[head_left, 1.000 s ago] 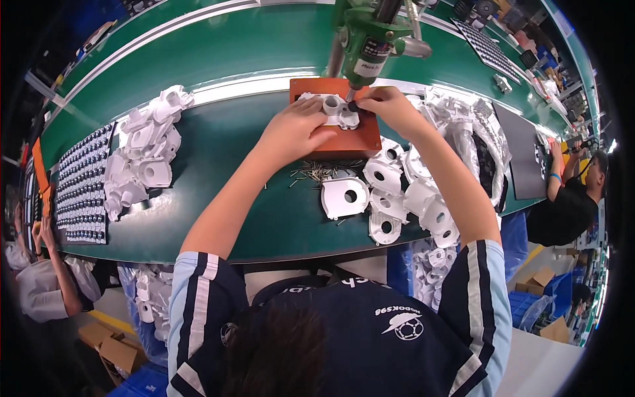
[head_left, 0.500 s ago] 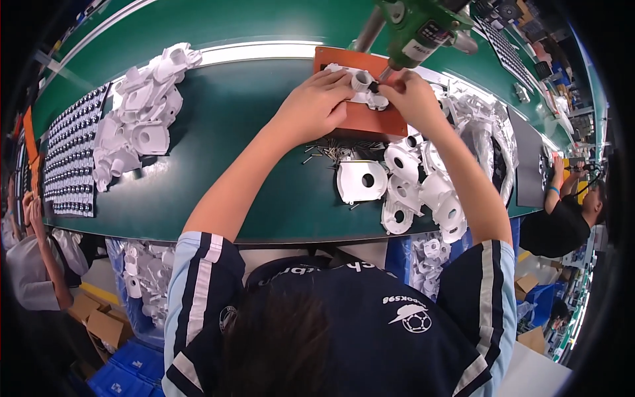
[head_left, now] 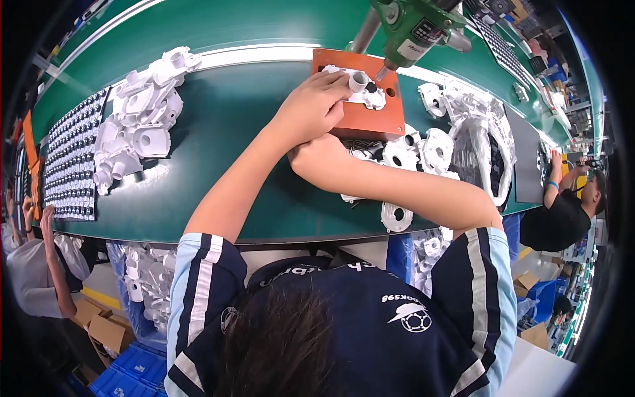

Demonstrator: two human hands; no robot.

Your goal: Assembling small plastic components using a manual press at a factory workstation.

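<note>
A white plastic housing (head_left: 358,83) with a short round tube and a dark piece beside it lies on the orange fixture block (head_left: 372,123). The fingers of my left hand (head_left: 316,100) press over its left end and hold it there. My right hand (head_left: 321,161) is bent in below my left wrist, at the front edge of the block, by the loose screws (head_left: 362,145). Its fingers are curled under and out of sight, so anything in them is hidden. The tip of a green power driver (head_left: 415,36) hangs just above the right side of the housing.
White housings (head_left: 397,153) lie right of the screws, partly behind my right forearm. Further right is a clear plastic bag (head_left: 479,139) of parts. At left stand a pile of white parts (head_left: 142,106) and a tray of small dark-and-silver pieces (head_left: 73,152). Co-workers sit at both sides.
My right hand has left the housing's right side and come down and left to the screws, passing under the driver. My left hand stays on the housing.
</note>
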